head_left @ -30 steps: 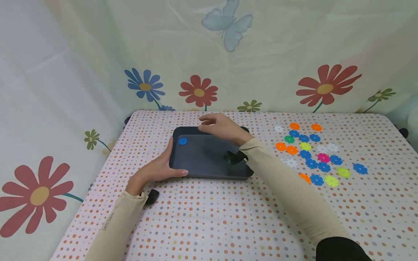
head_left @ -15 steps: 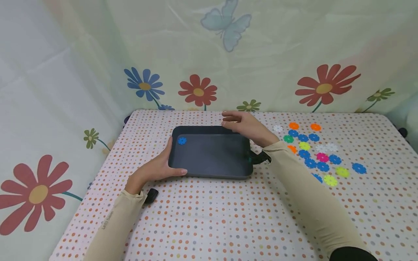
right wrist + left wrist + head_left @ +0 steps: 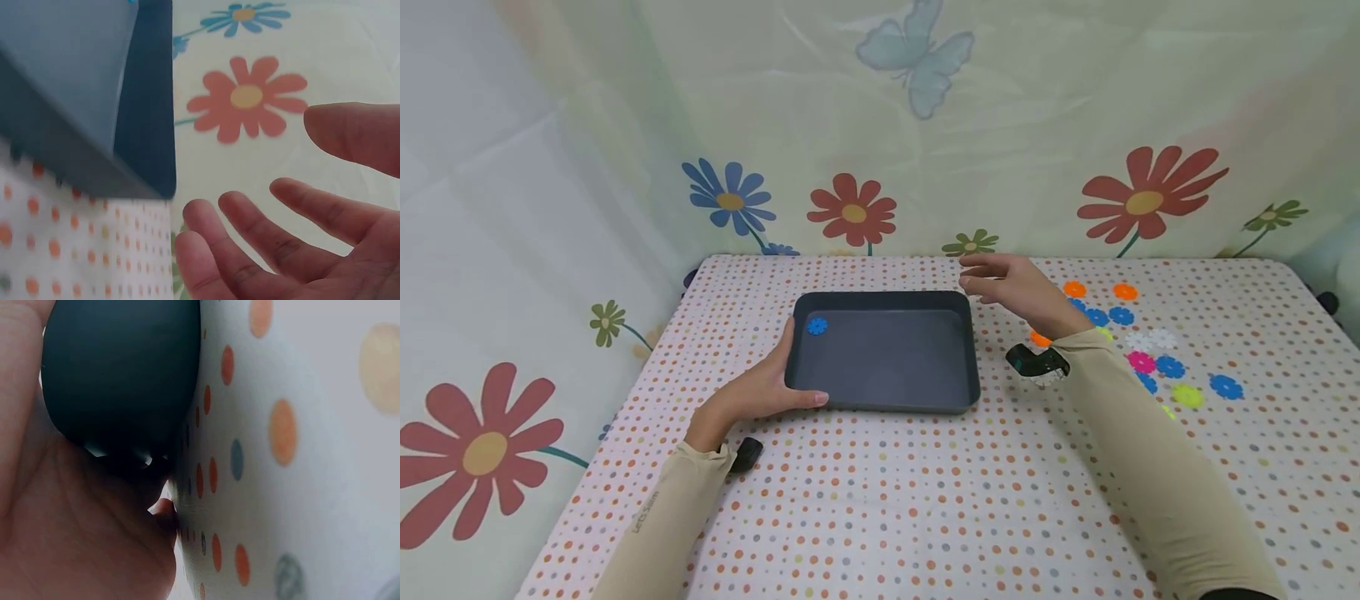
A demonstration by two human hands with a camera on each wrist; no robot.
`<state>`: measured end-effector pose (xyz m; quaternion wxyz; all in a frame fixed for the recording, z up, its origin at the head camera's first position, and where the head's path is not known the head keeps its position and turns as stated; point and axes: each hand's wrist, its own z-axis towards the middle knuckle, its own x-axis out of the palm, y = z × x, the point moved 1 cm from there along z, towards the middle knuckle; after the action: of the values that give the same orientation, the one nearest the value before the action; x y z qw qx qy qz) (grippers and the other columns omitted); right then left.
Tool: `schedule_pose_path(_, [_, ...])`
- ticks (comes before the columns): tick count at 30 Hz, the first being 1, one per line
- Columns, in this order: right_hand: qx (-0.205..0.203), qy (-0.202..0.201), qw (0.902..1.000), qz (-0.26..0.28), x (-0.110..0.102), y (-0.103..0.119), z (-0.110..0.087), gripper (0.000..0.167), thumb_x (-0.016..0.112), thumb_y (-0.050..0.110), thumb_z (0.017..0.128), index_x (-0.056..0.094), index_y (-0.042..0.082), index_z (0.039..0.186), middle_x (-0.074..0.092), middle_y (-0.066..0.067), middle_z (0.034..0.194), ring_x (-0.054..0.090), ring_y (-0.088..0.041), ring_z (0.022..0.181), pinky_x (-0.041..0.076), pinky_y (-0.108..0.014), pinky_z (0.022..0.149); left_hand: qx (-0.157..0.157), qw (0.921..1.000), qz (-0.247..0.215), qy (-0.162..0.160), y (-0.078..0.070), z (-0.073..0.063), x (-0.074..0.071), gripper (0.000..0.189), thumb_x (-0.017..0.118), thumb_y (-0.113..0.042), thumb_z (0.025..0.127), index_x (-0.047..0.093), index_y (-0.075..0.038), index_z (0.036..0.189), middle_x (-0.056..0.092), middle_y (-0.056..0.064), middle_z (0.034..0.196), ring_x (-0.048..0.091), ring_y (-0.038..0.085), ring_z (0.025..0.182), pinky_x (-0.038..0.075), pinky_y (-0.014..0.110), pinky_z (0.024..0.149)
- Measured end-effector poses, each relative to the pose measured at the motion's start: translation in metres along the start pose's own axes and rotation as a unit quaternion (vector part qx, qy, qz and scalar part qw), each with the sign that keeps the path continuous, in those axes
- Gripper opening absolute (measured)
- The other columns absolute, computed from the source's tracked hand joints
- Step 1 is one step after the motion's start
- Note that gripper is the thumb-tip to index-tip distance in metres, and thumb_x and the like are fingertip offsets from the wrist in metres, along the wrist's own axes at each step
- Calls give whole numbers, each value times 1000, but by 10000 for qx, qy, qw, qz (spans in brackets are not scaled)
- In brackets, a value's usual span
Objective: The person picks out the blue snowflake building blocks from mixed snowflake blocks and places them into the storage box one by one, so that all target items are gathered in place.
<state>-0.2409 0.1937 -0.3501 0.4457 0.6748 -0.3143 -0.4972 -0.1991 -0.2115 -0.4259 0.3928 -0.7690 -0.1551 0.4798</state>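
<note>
Grey rectangular tray [image 3: 887, 358] is set on bench [image 3: 880, 508], open side up, long axis laid left to right. One blue snowflake disc [image 3: 817, 326] is lodged near its far left corner. Near left corner is gripped by left hand [image 3: 756, 388], the nearer. Right hand [image 3: 1018, 289], empty, fingers loosely parted, is held off far right corner, toward scattered discs [image 3: 1142, 362].

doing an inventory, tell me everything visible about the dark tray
The tray is dark grey and rectangular, with rounded corners, a flat floor and low walls; metal or plastic, I cannot tell. It appears flat on the dotted tablecloth. One blue flower-shaped piece lies inside near its far left corner. The left hand holds its left end; the right hand is apart from it.
</note>
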Motion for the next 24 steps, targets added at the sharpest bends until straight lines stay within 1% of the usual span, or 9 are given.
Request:
schedule_pose_path(3, [50, -44, 9999, -79, -10, -6, -3, 63, 63, 26, 110, 42, 3, 164, 48, -25, 159, 53, -42, 138, 43, -59, 112, -29, 10000, 9, -18, 1, -1, 0, 143, 85, -62, 86, -25, -21, 168, -18, 6, 176, 2, 34, 163, 22, 63, 124])
schedule_pose_path(8, [123, -90, 9992, -362, -27, -14, -11, 62, 62, 23, 111, 39, 1, 165, 48, -28, 158, 50, -46, 140, 38, -64, 115, -75, 10000, 26, -25, 0, -1, 1, 144, 85, -63, 85, -25, -22, 168, -16, 6, 177, 2, 34, 163, 21, 63, 124])
schedule_pose_path(12, [132, -214, 9975, -662, -40, -20, -14, 60, 64, 23, 110, 43, 4, 164, 50, -26, 157, 48, -44, 141, 37, -66, 115, -84, 10000, 22, -33, 0, -2, 1, 144, 85, -63, 84, -25, -24, 168, -16, 4, 177, 2, 33, 163, 21, 63, 124])
schedule_pose_path(15, [134, -328, 9962, -791, -48, -26, -15, 60, 65, 23, 110, 44, 4, 163, 51, -26, 156, 49, -43, 141, 39, -64, 114, -91, 9999, -13, -67, 1, -2, 1, 143, 85, -63, 84, -25, -26, 168, -15, 3, 177, 2, 31, 163, 21, 62, 124])
schedule_pose_path(20, [182, -620, 9926, -1025, -60, -38, -16, 57, 67, 27, 109, 50, 0, 157, 56, -28, 150, 54, -43, 135, 43, -63, 111, -128, 9999, -43, -40, 0, -1, 2, 144, 85, -63, 84, -25, -25, 168, -15, 3, 177, 3, 31, 163, 22, 63, 124])
schedule_pose_path(21, [195, -690, 9913, -1106, -62, -40, -16, 57, 67, 28, 109, 52, -1, 156, 57, -28, 149, 55, -44, 134, 44, -63, 110, -119, 9999, -52, -39, 0, -1, 2, 144, 85, -63, 84, -25, -25, 169, -15, 3, 177, 3, 31, 163, 22, 63, 124])
schedule_pose_path(24, [213, -815, 9884, -1264, -68, -44, -17, 53, 65, 25, 110, 54, -4, 153, 58, -30, 146, 55, -46, 132, 45, -64, 109, -42, 9999, -89, -44, 1, 0, 2, 144, 86, -62, 84, -25, -25, 168, -17, 2, 177, 2, 31, 163, 22, 63, 124])
